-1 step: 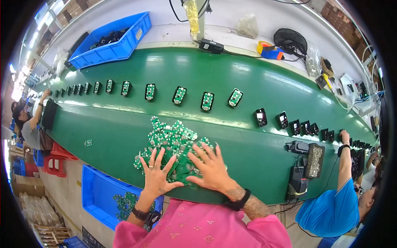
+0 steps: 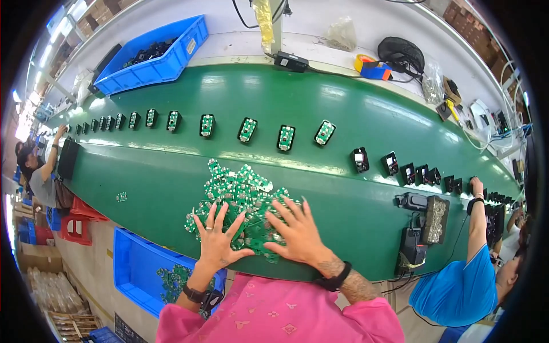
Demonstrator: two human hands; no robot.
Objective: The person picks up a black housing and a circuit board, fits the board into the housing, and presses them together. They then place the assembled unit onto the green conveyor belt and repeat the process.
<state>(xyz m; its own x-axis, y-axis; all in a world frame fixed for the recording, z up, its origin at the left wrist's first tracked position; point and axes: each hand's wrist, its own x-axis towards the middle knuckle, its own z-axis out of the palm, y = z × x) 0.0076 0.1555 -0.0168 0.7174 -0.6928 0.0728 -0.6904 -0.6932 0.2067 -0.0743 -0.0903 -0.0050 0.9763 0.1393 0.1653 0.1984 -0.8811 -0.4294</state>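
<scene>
Circuit boards (image 2: pixel 237 186), small and green, are lying in a messy heap on the green tabletop (image 2: pixel 154 211). The left hand (image 2: pixel 216 243) is resting at the heap's near left side, with its fingers pointing wide apart and gripping nothing that shows. The right hand (image 2: pixel 300 243) is resting at the near right side, and its fingers are fanning out too, not pinching anything. One loose board (image 2: pixel 121 197) is sitting well apart, off to the left. Past the heap, more boards (image 2: pixel 247 130) are sitting inside black cases (image 2: pixel 179 122). Each board is looking light, thin and stiff. Its little parts are probably sticking up and catching on other boards. Holding it by the edges is seeming best, since squeezing the tiny parts could be breaking them.
</scene>
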